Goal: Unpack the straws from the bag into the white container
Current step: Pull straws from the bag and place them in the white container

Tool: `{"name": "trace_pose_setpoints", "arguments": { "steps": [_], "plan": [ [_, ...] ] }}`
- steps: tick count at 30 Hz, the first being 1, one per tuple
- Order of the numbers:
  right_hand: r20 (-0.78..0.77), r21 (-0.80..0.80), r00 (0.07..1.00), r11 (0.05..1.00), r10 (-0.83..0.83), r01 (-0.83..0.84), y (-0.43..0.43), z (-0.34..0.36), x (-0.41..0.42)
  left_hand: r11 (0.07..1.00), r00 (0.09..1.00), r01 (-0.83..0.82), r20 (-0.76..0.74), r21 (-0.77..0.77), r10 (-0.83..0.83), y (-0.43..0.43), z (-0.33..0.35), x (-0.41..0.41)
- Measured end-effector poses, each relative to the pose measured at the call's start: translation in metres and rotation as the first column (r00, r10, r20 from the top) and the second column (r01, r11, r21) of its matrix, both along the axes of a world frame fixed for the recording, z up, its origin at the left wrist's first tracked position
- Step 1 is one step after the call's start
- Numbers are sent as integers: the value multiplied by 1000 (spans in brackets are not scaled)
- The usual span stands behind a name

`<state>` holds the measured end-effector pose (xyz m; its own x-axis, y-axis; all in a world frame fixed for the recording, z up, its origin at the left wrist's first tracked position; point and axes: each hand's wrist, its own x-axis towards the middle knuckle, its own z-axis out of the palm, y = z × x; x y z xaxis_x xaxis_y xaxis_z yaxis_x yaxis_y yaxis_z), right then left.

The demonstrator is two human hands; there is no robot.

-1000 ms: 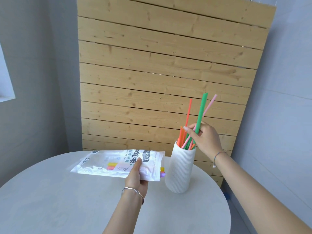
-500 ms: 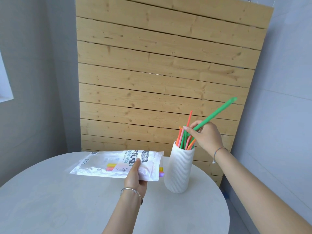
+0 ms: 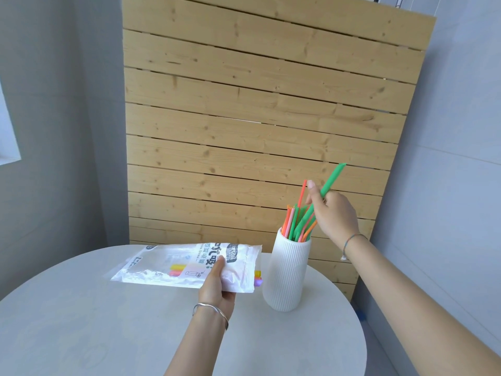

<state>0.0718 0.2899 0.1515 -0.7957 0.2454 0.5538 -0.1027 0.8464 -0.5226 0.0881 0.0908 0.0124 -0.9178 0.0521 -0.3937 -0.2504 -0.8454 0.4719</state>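
A white ribbed container (image 3: 288,275) stands on the round table and holds several orange, pink and green straws (image 3: 294,222). Just above its mouth, my right hand (image 3: 334,215) grips a thick green straw (image 3: 332,178) that leans up to the right, its lower end down among the others. My left hand (image 3: 217,287) holds a clear printed plastic bag (image 3: 187,263) flat above the table, left of the container. A yellow and a pink straw show through the bag, and straw ends (image 3: 257,278) poke from its right opening.
The pale round table (image 3: 108,329) ends just right of the container. A wooden slat panel (image 3: 257,118) stands upright behind it, between grey walls.
The green straw in my right hand tilted from near upright to leaning right, and the pink straw dropped into the container. My left hand and the bag stayed put.
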Motion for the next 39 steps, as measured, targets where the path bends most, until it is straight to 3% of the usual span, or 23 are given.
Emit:
{"name": "trace_pose_setpoints", "arguments": {
  "steps": [3, 5, 6, 8, 9, 11, 13, 15, 17, 18, 20, 23, 28, 30, 33, 35, 37, 39],
  "plan": [
    [130, 125, 990, 990, 54, -70, 0, -6, -6, 1000, 1000, -3, -3, -1, 3, 0, 0, 1],
    [161, 76, 982, 991, 95, -108, 2, -8, -8, 1000, 1000, -5, -1, -5, 5, 0, 1, 1],
    [90, -4, 988, 992, 125, -125, 2, -8, -8, 1000, 1000, -7, -1, -8, 7, -1, 1, 1],
    [-193, -157, 967, 968, 165, -196, 0, -2, -3, 1000, 1000, -9, -2, -9, 9, -1, 1, 1],
    [-318, -166, 930, 955, 182, -244, -2, 2, 1, 1000, 1000, -8, -2, -10, 8, -1, 1, 1],
    [-418, -86, 877, 951, 236, -296, -3, 9, 5, 1000, 1000, -3, -3, -12, 3, -1, 2, 1],
    [-321, 27, 902, 955, 290, -297, -7, 11, 6, 1000, 1000, -3, -7, -9, 3, -1, 3, 2],
    [-17, 149, 952, 943, 304, -298, -10, 7, 5, 1000, 1000, -6, -2, -9, 6, -1, 4, 3],
    [324, 283, 915, 898, 241, -337, -10, -3, 5, 1000, 1000, -4, 1, -14, 4, -1, 5, 4],
    [411, 353, 891, 867, 193, -351, -10, -7, 5, 1000, 1000, -4, 1, -16, 4, -2, 5, 5],
    [370, 390, 910, 857, 189, -337, -7, -8, 6, 1000, 1000, -6, 2, -19, 6, -3, 6, 5],
    [152, 304, 966, 920, 210, -248, -8, -3, 10, 1000, 1000, -8, 4, -23, 8, -4, 8, 6],
    [313, 444, 943, 859, 116, -253, -12, -12, 10, 1000, 1000, -10, 2, -22, 10, -3, 10, 8],
    [165, 432, 974, 877, 153, -211, -17, -18, 15, 999, 1000, -4, 3, -35, 4, -3, 10, 7],
    [-298, 180, 921, 962, 251, -203, -40, -39, 34, 998, 1000, -13, -5, -65, 13, -7, 9, 6],
    [-434, -57, 864, 949, 255, -309, -62, -68, 47, 994, 999, -30, -22, -107, 28, -9, 10, 7],
    [-394, -389, 895, 845, 209, -368, -86, -100, 54, 981, 997, -80, -37, -176, 75, -12, 10, 8],
    [-230, -771, 954, 562, 192, -299, -105, -126, 54, 947, 989, -146, -27, -284, 145, -14, 10, 9]
  ]
}}
